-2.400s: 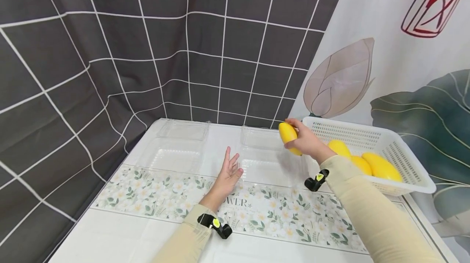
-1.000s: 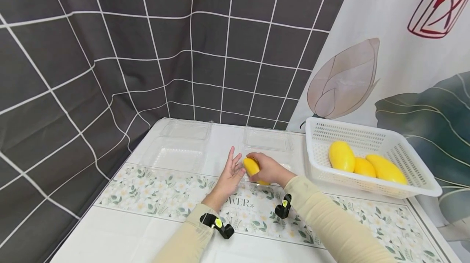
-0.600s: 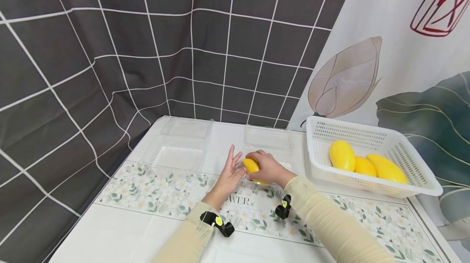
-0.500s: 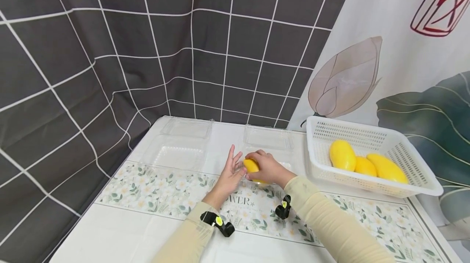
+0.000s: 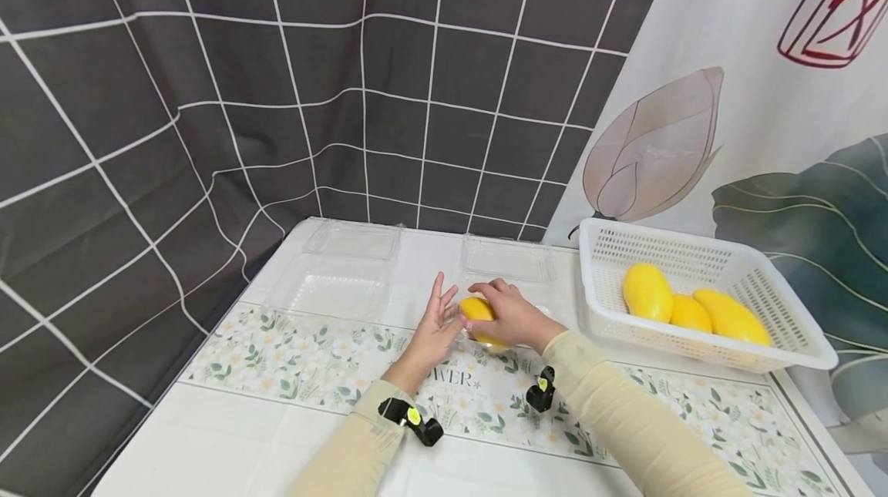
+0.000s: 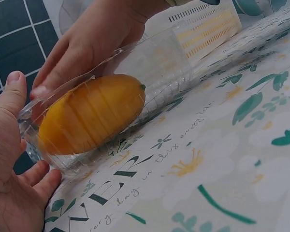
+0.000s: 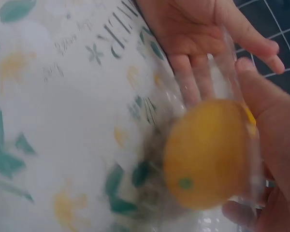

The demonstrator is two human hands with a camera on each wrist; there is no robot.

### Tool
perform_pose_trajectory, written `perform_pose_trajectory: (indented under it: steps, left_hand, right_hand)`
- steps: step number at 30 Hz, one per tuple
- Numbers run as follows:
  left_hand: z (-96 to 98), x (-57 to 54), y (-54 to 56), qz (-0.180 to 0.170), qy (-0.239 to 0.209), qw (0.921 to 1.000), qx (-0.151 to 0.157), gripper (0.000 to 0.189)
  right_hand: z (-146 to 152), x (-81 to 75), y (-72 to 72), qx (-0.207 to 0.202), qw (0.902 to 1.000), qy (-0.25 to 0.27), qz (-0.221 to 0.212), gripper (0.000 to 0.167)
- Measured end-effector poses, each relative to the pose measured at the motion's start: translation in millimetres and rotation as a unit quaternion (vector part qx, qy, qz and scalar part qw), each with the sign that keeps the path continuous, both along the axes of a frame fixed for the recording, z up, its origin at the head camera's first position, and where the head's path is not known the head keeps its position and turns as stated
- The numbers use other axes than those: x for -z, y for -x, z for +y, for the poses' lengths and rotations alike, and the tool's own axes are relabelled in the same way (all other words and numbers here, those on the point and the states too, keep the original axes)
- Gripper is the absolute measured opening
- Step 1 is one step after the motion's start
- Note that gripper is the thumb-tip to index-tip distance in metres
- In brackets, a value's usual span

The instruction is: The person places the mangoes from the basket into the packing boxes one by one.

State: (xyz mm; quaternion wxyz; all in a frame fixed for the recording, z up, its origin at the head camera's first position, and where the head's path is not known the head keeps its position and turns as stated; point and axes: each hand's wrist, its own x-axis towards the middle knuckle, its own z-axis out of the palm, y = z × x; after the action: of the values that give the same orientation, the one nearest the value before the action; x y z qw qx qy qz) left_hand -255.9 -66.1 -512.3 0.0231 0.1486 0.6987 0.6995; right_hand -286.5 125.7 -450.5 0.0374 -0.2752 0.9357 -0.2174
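Note:
A yellow mango (image 6: 94, 113) with a green stem spot lies in the left end of a clear plastic clamshell box (image 6: 169, 63), seen through its wall in both wrist views. My right hand (image 5: 513, 316) is over the mango, fingers spread and thumb close to its side; in the right wrist view the fingers (image 7: 275, 111) stand at the box wall, a little off the fruit. Beside the box's left end, my left hand (image 5: 433, 335) is held with straight, spread fingers, fingertips right at the plastic wall. The box's raised lid (image 5: 506, 260) leans behind.
A second clear clamshell box (image 5: 340, 289), lid raised, stands to the left. On the right is a white perforated basket (image 5: 701, 347) with several mangoes (image 5: 731, 317). A floral runner (image 5: 291, 354) crosses the white table; a dark grid curtain (image 5: 388, 127) hangs behind.
My right hand brought the mango left from beside the basket and down into the box; its fingers have now loosened from it. The left hand has stayed nearly still.

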Motion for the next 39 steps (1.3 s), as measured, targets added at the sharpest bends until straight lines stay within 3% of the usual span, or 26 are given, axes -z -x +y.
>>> perform_pose_trajectory:
  steps: [5, 10, 18, 22, 26, 30, 39]
  left_hand:
    - [-0.6, -1.4, -0.7, 0.005, 0.002, 1.0000, -0.003, 0.086]
    - [-1.1, -1.6, -1.2, -0.005, 0.002, 0.9999, -0.015, 0.086]
    - [-1.1, -1.0, -1.2, -0.011, -0.003, 0.9998, -0.019, 0.087]
    - [-0.6, -1.7, 0.4, -0.006, -0.003, 0.9998, -0.018, 0.087]
    - [-0.6, -2.1, 0.9, -0.006, 0.001, 0.9998, -0.017, 0.086]
    - [-0.5, -2.0, 1.0, -0.003, 0.002, 0.9999, -0.016, 0.086]
    - [1.1, 0.6, 1.0, -0.009, -0.003, 0.9999, -0.014, 0.085]
  right_hand:
    - [18, -14.7, 8.4, 0.002, 0.9999, 0.011, 0.002, 0.069]
    - [45, -45.2, 18.0, 0.003, 0.9991, 0.014, 0.039, 0.066]
    - [107, -90.2, 32.5, 0.027, 0.9954, -0.030, 0.087, 0.057]
    - [138, -103.8, 37.1, 0.055, 0.9920, -0.078, 0.083, 0.057]
    - [165, -107.5, 38.1, 0.094, 0.9865, -0.129, 0.035, 0.064]
    - [189, -104.8, 35.9, 0.131, 0.9803, -0.147, -0.020, 0.071]
    - [226, -94.3, 28.3, 0.164, 0.9657, -0.188, -0.071, 0.076]
